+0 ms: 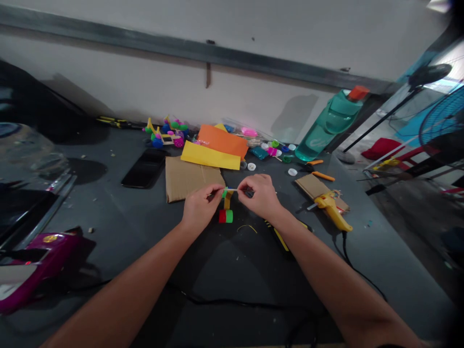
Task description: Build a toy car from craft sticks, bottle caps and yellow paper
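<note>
Left hand (200, 208) and right hand (261, 195) close together over the dark worktop (126, 227). Both grips pinched narrow on a thin white stick (233, 190): left at the end with a green cap (225, 193), right at the other end. Stick held about level, a little above the worktop, just in front of the cardboard (183, 180). Under it, on the worktop, a red-green roll (225, 216). Near the right wrist, a yellow glue gun (331, 208). Behind the cardboard, yellow paper (210, 155) and orange paper (222, 140); beside it on the left, a phone (145, 167).
</note>
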`<state>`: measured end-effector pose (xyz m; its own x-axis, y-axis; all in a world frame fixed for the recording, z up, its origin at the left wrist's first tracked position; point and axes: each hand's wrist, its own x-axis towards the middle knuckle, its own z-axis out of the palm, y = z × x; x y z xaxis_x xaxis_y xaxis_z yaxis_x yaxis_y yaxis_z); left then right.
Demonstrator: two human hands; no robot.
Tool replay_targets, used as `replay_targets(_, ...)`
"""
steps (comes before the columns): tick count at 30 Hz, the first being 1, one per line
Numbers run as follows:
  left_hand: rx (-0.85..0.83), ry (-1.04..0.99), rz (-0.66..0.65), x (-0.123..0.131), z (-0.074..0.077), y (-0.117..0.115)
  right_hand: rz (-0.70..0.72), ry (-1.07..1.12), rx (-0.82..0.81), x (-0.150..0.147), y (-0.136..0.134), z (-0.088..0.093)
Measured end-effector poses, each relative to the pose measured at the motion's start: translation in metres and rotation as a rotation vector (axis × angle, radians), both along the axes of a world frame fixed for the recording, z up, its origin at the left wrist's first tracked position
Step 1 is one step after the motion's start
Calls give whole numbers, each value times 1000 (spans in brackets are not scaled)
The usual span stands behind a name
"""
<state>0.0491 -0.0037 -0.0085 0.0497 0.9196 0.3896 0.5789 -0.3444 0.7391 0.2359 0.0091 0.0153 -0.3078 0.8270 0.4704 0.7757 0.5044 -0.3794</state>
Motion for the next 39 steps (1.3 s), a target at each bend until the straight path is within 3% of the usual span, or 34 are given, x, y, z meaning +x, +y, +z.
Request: replay_targets(39, 11, 30, 13, -1, 0, 1, 20, 11, -3, 0, 1, 0)
